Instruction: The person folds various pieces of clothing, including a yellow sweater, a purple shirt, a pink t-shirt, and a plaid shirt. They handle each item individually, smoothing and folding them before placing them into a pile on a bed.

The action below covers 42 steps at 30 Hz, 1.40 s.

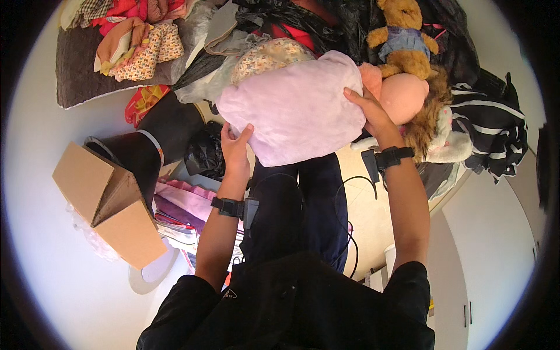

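Note:
A soft pale pink plush bundle (294, 111), cushion-shaped with a bumpy top edge, is held up in front of me between both hands. Whether it is a pillow or a folded blanket I cannot tell. My left hand (236, 149) grips its lower left corner, thumb on the near face and fingers partly hidden behind. On its right edge, my right hand (373, 114) pinches it the same way. Behind it lies a patterned cloth bundle (271, 55), partly covered. A peach round plush (404, 98) sits just beyond my right hand.
A brown teddy bear (403, 38), black plastic bags (344, 26), a striped black cloth (487, 122) and a white plush toy (449, 140) pile up ahead and right. Folded clothes (143, 49) lie far left. An opened cardboard box (111, 201) stands left. Cables (353, 245) hang near my legs.

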Motion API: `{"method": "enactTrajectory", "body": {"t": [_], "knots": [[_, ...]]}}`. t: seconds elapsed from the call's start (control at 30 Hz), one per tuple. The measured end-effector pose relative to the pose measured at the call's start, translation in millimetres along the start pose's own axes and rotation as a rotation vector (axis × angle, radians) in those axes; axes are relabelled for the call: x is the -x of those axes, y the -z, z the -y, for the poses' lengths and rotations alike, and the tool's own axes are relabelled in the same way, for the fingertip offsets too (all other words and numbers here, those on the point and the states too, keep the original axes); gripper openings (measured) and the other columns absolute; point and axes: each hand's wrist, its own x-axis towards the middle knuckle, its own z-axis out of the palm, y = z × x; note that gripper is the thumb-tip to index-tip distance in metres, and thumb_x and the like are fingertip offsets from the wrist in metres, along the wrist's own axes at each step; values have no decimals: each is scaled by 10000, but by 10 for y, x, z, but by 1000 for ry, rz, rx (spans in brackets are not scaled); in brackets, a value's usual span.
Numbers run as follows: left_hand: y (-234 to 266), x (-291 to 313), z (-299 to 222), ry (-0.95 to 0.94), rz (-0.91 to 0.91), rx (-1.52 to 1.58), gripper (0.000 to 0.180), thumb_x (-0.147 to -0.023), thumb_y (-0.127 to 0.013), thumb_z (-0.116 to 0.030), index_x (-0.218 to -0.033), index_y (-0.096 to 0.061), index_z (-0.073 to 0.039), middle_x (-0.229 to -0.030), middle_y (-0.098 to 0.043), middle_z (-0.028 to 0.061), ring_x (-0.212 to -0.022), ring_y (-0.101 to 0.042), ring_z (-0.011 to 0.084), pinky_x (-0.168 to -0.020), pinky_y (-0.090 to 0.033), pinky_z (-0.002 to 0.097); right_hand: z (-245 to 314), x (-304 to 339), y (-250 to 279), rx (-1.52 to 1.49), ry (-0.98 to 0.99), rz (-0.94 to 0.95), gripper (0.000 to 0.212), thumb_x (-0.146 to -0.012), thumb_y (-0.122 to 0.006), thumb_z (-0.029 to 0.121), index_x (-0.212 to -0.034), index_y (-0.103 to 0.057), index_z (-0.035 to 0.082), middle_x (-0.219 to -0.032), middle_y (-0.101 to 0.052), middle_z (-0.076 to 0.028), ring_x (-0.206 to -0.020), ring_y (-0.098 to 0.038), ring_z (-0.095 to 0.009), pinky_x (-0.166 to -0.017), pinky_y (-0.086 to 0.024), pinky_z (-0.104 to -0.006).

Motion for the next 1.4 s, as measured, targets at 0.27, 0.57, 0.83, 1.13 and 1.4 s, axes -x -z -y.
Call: {"method": "enactTrajectory", "body": {"t": [0.27,0.57,0.83,1.13,1.4], "knots": [[-88,210,-373,136,72,-20,507,-831,-692,-80,-1267,-484,73,-1134,-629,144,-1038,-604,228,-930,-457,331,105,-70,-29,46,-78,13,650,-835,-725,262,-1320,-446,-70,-1215,-596,-145,-1078,-595,-218,-924,-481,-314],[-158,433,-723,333,484,81,529,-820,-646,14,-1313,-455,29,-1196,-611,142,-1076,-620,252,-954,-507,367,364,276,-102,152,-79,-163,627,-824,-698,196,-1307,-446,-115,-1219,-591,-189,-1077,-597,-258,-925,-483,-340],[173,515,-1246,89,416,178,566,-748,-584,78,-1300,-475,13,-1155,-624,125,-1047,-625,241,-933,-503,367,550,866,-478,74,194,-171,627,-815,-692,98,-1343,-408,-85,-1246,-564,-192,-1088,-578,-275,-939,-471,-349],[1002,-75,-2577,-41,374,149,547,-722,-586,69,-1260,-501,24,-1076,-646,157,-924,-671,271,-840,-558,381,870,948,-1902,-93,280,14,619,-842,-663,26,-1393,-383,41,-1323,-518,-138,-1189,-507,-242,-1006,-421,-360],[1928,-1579,-3726,-41,195,-72,486,-719,-618,-10,-1200,-562,34,-1030,-663,143,-860,-677,263,-807,-561,380,827,-154,-3545,-65,234,117,530,-876,-617,13,-1371,-427,12,-1343,-528,-115,-1214,-512,-218,-1030,-400,-331]]}}
